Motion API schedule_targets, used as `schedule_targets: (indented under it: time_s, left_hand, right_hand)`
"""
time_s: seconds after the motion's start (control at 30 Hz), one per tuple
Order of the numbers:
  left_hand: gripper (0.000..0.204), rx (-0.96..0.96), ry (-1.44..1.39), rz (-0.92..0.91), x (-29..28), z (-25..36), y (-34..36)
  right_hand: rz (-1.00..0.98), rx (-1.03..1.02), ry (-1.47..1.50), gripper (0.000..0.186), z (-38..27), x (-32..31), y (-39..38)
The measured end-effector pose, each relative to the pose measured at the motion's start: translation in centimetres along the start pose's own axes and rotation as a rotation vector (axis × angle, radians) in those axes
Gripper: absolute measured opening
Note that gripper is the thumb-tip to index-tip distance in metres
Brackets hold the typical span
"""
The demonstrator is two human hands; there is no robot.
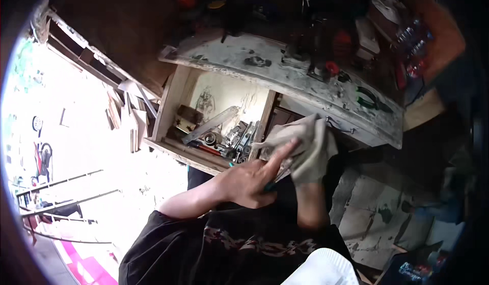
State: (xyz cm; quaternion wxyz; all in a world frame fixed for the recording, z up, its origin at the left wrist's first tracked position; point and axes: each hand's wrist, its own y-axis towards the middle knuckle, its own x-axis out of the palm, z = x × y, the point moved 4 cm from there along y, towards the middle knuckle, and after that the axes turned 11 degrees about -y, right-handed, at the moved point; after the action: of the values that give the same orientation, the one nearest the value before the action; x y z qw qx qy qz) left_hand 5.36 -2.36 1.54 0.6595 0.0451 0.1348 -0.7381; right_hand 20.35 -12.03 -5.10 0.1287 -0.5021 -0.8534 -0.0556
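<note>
My left hand (252, 180) has its index finger stretched out over a crumpled grey-beige cloth (310, 147), the other fingers curled on a small tool (270, 185) with a teal-and-dark handle, partly hidden. My right hand (310, 193) is mostly covered by the cloth, which it grips; its fingers are hidden. Just beyond my hands, an open wooden drawer (169, 109) holds a metal strip (214, 122), a round metal part (210, 138), a red-handled tool (209, 149) and several other metal pieces. A white drawer front with a metal handle (340, 127) is beside it on the right.
Above the drawers is a stained worktop (229, 53) with green-handled tools (369, 99), a red object (332, 69) and clutter. Wood offcuts (137, 127) lean at the left by a bright area with metal bars (66, 185). Dirty floor boards (367, 213) show at the lower right.
</note>
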Motion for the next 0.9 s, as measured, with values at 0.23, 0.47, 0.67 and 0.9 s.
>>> schedule_targets:
  time_s: [0.23,0.47,0.67,0.9]
  left_hand:
    - [0.113,0.117,-0.071,0.344,-1.1,-0.4,-1.3]
    - [0.112,0.228,0.067,0.378,-1.0,-0.5,-0.2]
    - [0.11,0.416,-0.226,0.423,-4.4,1.3,-3.6]
    - [0.112,0.719,-0.909,0.746,-5.1,0.7,-2.6]
  right_hand:
    - [0.031,-0.484,-0.583,0.041,-3.5,-0.2,1.2]
    - [-0.075,-0.852,-0.9,0.044,0.9,5.4,-4.3]
    - [0.112,-0.744,-0.959,0.047,-1.9,1.6,2.0]
    - [-0.66,-0.379,-0.587,0.052,5.8,5.7,-6.7]
